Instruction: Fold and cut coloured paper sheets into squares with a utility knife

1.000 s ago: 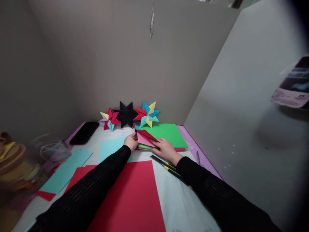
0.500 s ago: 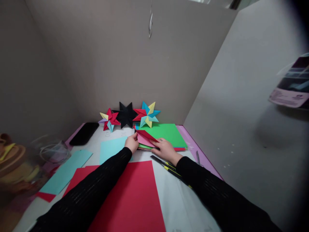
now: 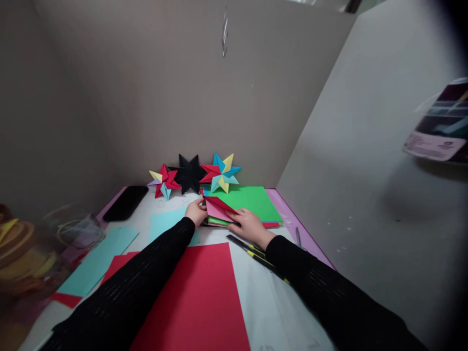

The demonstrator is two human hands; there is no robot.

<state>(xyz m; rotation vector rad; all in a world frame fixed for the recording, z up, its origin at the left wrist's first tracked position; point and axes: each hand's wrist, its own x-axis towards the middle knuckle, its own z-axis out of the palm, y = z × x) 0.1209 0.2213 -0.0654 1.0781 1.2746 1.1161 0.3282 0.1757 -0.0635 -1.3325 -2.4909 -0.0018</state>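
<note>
Toward nine o'clock on the table [image 3: 265,302], with the person at six, a turquoise strip [image 3: 98,261] lay over red paper [image 3: 69,299]; a black phone [image 3: 125,203] lay at ten. Three paper stars [image 3: 189,173] stood at twelve. Between twelve and one, the left hand [image 3: 196,213] met the left end of folded pink-and-red paper [image 3: 216,209]; whether its fingers pinched, I could not tell. From the right, the right hand [image 3: 248,226] touched that paper, thumb apart from its fingers, pinch unclear. Behind, at one, lay a green sheet [image 3: 256,201]; at three, black-and-yellow tools [image 3: 261,257].
</note>
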